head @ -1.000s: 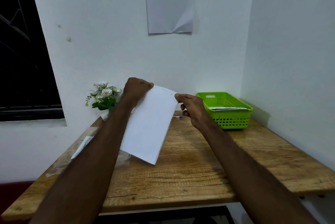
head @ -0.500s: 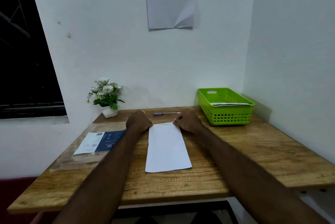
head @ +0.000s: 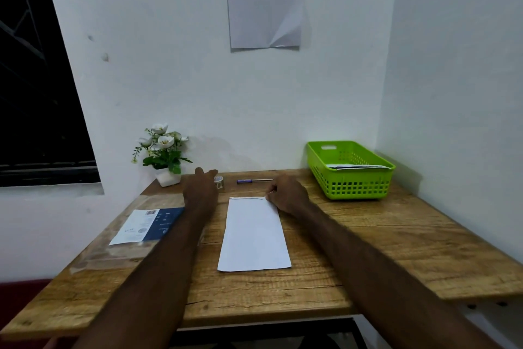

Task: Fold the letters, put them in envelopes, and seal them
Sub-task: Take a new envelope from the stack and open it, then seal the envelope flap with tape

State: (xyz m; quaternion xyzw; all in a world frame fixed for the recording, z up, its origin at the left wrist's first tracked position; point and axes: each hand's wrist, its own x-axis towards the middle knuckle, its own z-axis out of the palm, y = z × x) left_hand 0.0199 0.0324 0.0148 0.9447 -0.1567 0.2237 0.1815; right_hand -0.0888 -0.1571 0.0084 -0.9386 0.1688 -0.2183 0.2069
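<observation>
A white envelope (head: pixel 254 234) lies flat in the middle of the wooden table (head: pixel 368 249), its flap end toward the wall. My right hand (head: pixel 285 193) rests with curled fingers on the envelope's far right corner, holding it down. My left hand (head: pixel 202 186) is stretched out with fingers extended toward a small roll of clear tape (head: pixel 218 180) near the wall, close to it but apart. The left hand holds nothing.
A pen (head: pixel 253 180) lies behind the envelope. A green basket (head: pixel 351 179) with papers stands at the back right. A white flower pot (head: pixel 167 170) sits back left. A clear plastic sleeve with a blue-white label (head: pixel 147 225) lies on the left.
The envelope came down from mid-air onto the table. My left hand has left the envelope's far left corner and reached forward toward the tape roll. My right hand stays on the corner.
</observation>
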